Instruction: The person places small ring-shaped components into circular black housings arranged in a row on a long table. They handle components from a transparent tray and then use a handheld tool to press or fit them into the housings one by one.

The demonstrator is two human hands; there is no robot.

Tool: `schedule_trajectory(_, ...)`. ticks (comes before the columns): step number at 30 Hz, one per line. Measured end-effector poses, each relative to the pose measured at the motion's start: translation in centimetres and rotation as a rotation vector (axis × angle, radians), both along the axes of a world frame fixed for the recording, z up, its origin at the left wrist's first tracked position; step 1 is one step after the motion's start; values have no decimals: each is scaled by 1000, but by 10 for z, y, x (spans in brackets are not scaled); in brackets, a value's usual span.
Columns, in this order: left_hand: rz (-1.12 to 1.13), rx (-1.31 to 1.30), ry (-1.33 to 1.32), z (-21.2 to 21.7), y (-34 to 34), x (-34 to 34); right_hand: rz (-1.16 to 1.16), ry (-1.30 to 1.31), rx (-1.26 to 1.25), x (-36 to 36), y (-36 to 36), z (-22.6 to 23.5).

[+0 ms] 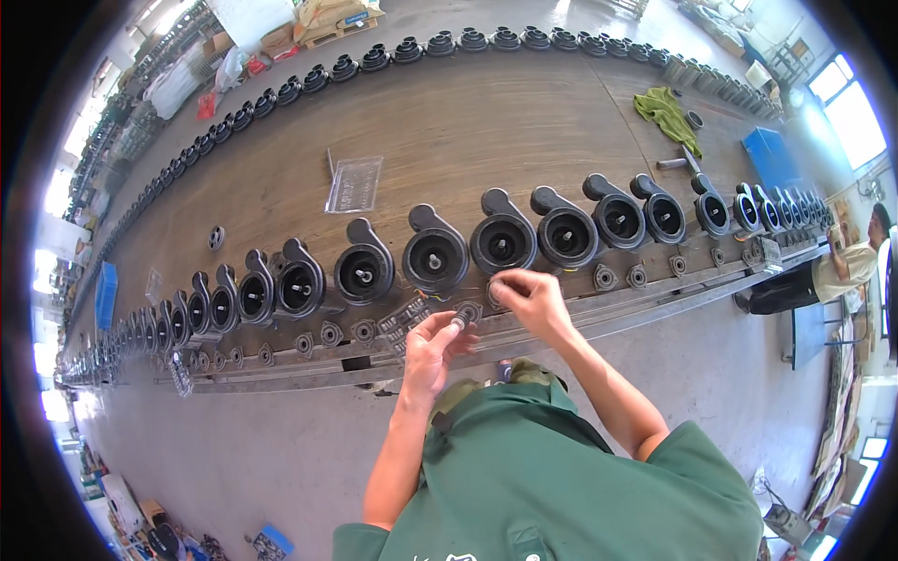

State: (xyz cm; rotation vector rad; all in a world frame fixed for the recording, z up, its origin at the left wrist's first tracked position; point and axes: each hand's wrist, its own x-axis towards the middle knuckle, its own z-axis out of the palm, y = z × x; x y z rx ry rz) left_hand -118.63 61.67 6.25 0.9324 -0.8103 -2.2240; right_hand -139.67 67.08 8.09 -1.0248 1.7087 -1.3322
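Note:
My left hand [430, 355] is at the table's front edge, thumb and fingers closed on a small round metal part [461, 320]. A flange-like piece [474, 310] shows right behind that part; whether the two touch, I cannot tell. To the right, my right hand [535, 301] is bent with its fingertips pinched together low in front of a black pump housing [503, 269]. What those fingertips hold, if anything, is hidden. Beside my left hand lies a clear plastic tray [400, 321] of small parts. Another round black housing [435, 290] with a central shaft stands just beyond.
A long curved row of similar housings [365, 297] runs along the table, with small flanges [605, 277] in front. A second row [440, 43] lines the far edge. Farther back are a clear case [354, 185], a hammer [673, 164] and a green cloth [662, 112]. A person [847, 271] stands right.

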Motion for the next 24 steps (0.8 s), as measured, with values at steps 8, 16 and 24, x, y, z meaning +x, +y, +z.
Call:
schedule_trajectory(8, 52, -34, -58, 14, 24, -45, 133, 402, 131, -77, -72, -12)
schedule_trajectory(16, 118, -97, -90, 28, 43, -61, 298, 316, 11, -74, -17, 29)
schedule_trajectory(24, 26, -282, -150, 32, 59, -106, 355, -117, 82, -84, 56, 33)
